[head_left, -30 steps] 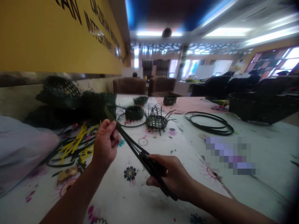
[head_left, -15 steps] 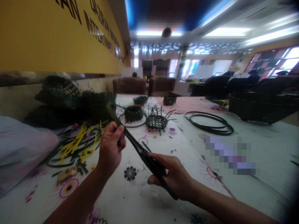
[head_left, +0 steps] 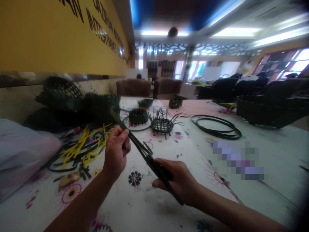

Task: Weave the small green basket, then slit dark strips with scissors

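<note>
My left hand (head_left: 116, 151) pinches a dark green flat strip (head_left: 120, 124) near its far end, above the flowered tablecloth (head_left: 135, 199). My right hand (head_left: 177, 185) is closed on black scissors (head_left: 154, 166), whose blades sit open around the strip just right of my left hand. The strip runs on through my right fist and sticks out below it. A half-woven small green basket (head_left: 162, 124) with upright spokes stands behind the hands.
Yellow and green strip offcuts (head_left: 79, 149) lie at left beside a pile of dark woven baskets (head_left: 72, 103). A coil of dark strip (head_left: 217, 127) lies at right, a large dark basket (head_left: 267, 111) beyond. More small baskets (head_left: 138, 116) and brown chairs (head_left: 134, 87) behind.
My left hand has slid right and down along the strip toward the scissors. The scissor blades have opened a little around the strip. The right hand has stayed nearly in place.
</note>
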`<state>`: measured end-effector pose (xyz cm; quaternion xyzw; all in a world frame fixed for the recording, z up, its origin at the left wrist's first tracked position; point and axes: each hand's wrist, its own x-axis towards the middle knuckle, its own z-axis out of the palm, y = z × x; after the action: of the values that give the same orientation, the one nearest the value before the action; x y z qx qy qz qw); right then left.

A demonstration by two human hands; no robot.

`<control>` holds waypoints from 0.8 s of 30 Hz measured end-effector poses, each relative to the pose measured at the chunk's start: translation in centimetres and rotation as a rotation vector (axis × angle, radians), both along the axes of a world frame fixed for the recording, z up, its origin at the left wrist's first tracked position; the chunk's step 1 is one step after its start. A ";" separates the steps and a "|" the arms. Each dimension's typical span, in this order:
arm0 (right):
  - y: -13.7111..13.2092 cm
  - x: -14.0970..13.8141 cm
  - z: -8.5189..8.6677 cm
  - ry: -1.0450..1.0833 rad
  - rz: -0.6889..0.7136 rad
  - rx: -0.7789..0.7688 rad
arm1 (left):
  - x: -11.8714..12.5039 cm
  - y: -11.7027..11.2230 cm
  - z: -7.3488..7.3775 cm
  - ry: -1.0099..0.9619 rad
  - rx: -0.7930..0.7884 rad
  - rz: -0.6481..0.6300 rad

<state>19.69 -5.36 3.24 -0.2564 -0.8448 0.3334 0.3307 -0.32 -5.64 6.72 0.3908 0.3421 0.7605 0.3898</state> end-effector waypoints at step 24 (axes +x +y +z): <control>0.5 -0.3 -0.5 0.013 -0.032 -0.105 | 0.3 0.6 -0.6 0.007 -0.024 0.038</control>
<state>19.41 -4.86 2.76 -0.2849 -0.8198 0.3734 0.3276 -0.01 -5.09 6.13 0.3822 0.3596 0.7623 0.3788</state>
